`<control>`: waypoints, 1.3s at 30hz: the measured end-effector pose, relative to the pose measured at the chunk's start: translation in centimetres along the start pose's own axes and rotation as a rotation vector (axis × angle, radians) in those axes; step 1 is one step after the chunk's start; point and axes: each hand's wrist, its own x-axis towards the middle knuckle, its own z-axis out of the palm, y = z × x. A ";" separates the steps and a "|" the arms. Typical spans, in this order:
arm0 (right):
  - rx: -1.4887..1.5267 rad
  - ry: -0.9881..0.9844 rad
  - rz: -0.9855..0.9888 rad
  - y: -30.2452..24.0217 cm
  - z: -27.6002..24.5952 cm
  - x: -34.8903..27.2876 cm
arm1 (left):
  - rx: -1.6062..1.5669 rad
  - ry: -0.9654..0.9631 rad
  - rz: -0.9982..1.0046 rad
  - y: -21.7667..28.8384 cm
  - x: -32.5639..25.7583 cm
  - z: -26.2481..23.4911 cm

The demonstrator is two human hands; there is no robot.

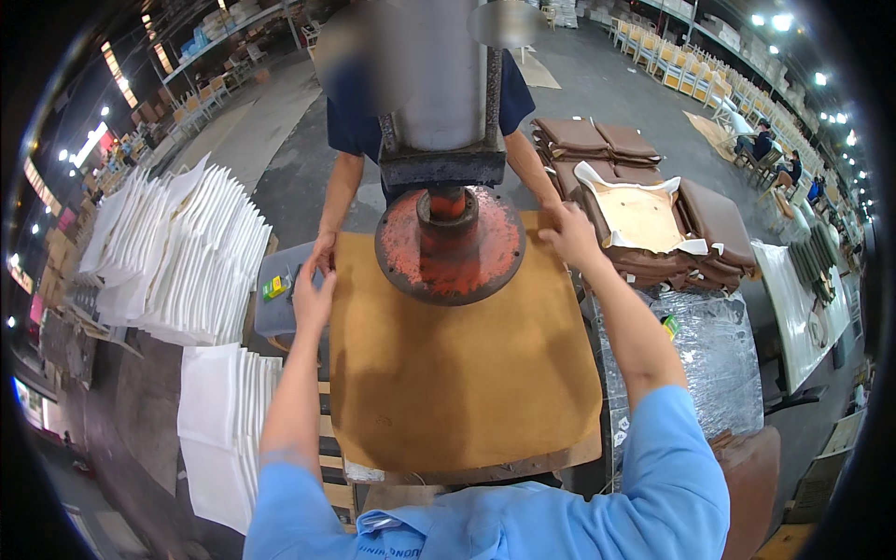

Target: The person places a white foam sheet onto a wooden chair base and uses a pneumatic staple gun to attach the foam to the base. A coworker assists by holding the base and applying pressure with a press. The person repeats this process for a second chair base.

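A tan-brown sheet (467,392), like leather or covering fabric, lies spread beneath a round red press plate (401,245). My left hand (313,291) is at the sheet's far left edge, fingers apart and the thumb beside the edge. Across from it, my right hand (573,235) reaches to the far right corner, its fingers spread over the edge. A co-worker in dark blue stands behind the press. That person's hands are close to mine at the same two sides, one by the left edge (324,250) and the other partly hidden behind my right hand.
The grey press column (434,75) rises over the sheet. Stacks of white padded pieces (187,252) stand left, beside a grey stool seat (280,313) with a small yellow-green box (274,287). Brown cushions (714,219) are piled right, behind a plastic-wrapped table (709,350).
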 end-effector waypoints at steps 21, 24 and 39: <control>0.785 0.089 0.735 3.6 1.7 -37.6 | -0.670 -0.038 -0.778 -5.6 -31.8 -6.0; 0.682 0.123 0.724 3.3 2.3 -38.2 | -0.645 -0.045 -0.746 -5.1 -31.1 -6.3; 0.059 0.312 0.423 3.3 0.4 -37.3 | -0.558 -0.014 -0.751 -5.8 -32.3 -6.4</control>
